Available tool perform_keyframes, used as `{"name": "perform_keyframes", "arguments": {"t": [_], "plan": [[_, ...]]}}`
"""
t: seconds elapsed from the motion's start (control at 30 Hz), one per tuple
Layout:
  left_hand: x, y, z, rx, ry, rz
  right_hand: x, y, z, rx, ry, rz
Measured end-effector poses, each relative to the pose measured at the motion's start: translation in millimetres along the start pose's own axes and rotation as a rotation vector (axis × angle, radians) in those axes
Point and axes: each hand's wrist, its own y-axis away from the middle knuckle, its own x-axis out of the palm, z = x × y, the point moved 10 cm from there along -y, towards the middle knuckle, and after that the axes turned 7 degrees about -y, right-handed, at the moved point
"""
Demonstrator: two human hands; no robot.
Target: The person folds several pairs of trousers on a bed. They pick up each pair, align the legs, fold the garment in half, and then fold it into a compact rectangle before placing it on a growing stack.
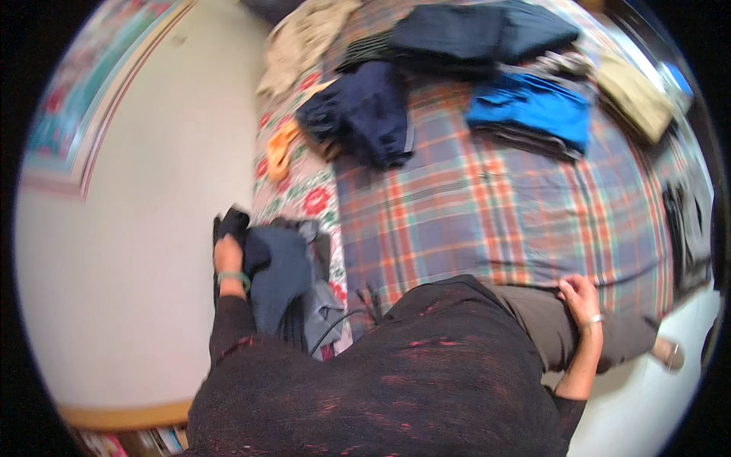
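My left hand [229, 255], with a green bangle at the wrist, grips a black cloth item [233, 221] at the left edge of the bed. Right beside it lies a heap of dark and grey clothes [282, 268]. My right hand [579, 297], wearing a watch or bracelet, rests by my thigh near the front edge of the plaid bedspread [434, 228]; nothing shows in it, and its fingers are loosely curled. Farther off are a crumpled navy garment [371, 114] and a folded blue garment [531, 111] stacked on darker cloth.
Dark folded clothes [457, 37], a khaki folded garment [634, 94], a beige cloth [302, 43] and an orange cloth [280, 151] lie across the bed. A pale wall [143, 228] stands close on the left. A thin black cable [331, 328] runs beside my waist.
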Motion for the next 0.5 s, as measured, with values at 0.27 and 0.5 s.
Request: {"name": "perform_keyframes", "arguments": {"t": [0.27, 0.5], "plan": [[-103, 74, -293, 0.417, 1.400, 0.211, 4, 9, 20, 0.010, 0.082, -0.055], [-172, 430, -559, 1.609, 1.079, 0.738, -62, 63, 44, -0.324, -0.618, -0.647]]}}
